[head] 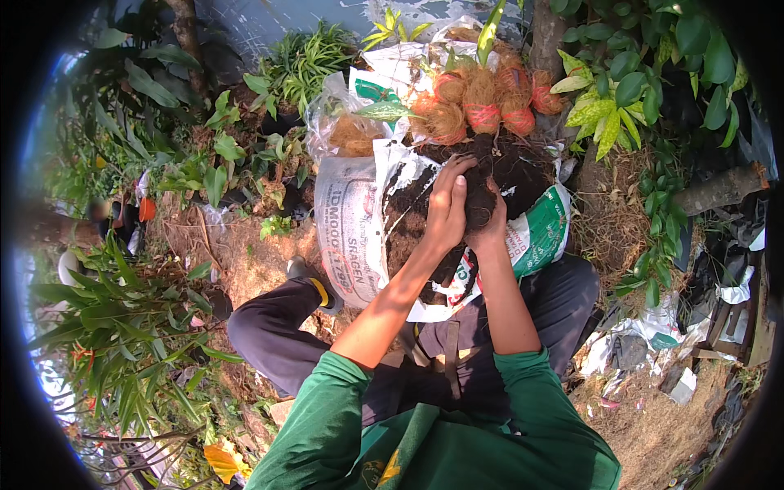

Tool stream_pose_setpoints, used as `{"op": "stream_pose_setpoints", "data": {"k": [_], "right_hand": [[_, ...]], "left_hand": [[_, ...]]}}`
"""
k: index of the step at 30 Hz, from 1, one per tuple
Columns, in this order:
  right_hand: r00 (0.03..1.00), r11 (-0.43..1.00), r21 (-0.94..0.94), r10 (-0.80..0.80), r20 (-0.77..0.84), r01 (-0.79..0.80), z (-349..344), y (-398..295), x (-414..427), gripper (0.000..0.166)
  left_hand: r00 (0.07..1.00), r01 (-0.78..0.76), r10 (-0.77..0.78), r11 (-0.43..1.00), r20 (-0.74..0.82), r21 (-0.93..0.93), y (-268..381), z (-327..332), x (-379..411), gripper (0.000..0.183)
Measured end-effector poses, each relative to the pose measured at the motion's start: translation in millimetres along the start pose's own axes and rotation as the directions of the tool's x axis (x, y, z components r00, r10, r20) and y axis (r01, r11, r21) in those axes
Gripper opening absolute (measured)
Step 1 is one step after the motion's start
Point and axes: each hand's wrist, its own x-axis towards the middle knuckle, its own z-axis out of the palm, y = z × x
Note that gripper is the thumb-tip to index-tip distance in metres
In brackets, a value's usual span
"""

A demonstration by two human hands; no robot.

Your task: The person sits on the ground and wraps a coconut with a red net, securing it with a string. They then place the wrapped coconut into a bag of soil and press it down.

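Between both palms sits a lump of dark soil [479, 205], narrower at its far end; whether it encloses roots cannot be told. My left hand [447, 205] presses flat along its left side with the fingers stretched forward. From the right and below, my right hand [492, 222] cups it, and its fingers are partly hidden. Beneath them lies an opened white and green sack [542, 229] with loose dark soil [520, 174] on it. Just beyond my fingertips stand several fibre-wrapped root balls [482, 101] tied with pink-red string, some with leafy shoots.
A clear plastic bag [343, 125] of brown fibre lies at the far left of the sack. A printed translucent sack [346, 226] is beside it. Potted plants [223, 147] crowd the left, a cut branch [723, 187] the right. A person [119, 217] is far off left.
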Motion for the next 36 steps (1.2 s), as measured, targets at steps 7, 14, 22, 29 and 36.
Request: {"op": "stream_pose_setpoints", "data": {"k": [7,14,22,29,36], "right_hand": [[0.999,0.999,0.022,0.033,0.041,-0.034,7,0,-4,0.037],[0.996,0.999,-0.033,0.016,0.086,-0.013,-2,-1,-2,0.036],[1.000,0.999,0.042,0.008,-0.001,-0.008,-11,5,2,0.033],[0.996,0.999,0.032,0.010,0.084,-0.013,-9,4,-3,0.035],[0.984,0.998,0.006,0.057,0.168,-0.059,10,1,-9,0.040]], "left_hand": [[0.994,-0.107,0.108,0.993,-0.011,0.053,11,-5,-1,0.038],[0.985,-0.094,0.091,0.995,0.149,0.014,14,-11,0,0.037],[0.949,-0.276,0.226,0.933,0.221,0.231,12,-10,-2,0.033],[0.939,-0.327,0.280,0.906,0.200,0.269,20,-14,1,0.031],[0.943,-0.298,0.254,0.931,0.213,0.212,21,-10,-5,0.028]]}}
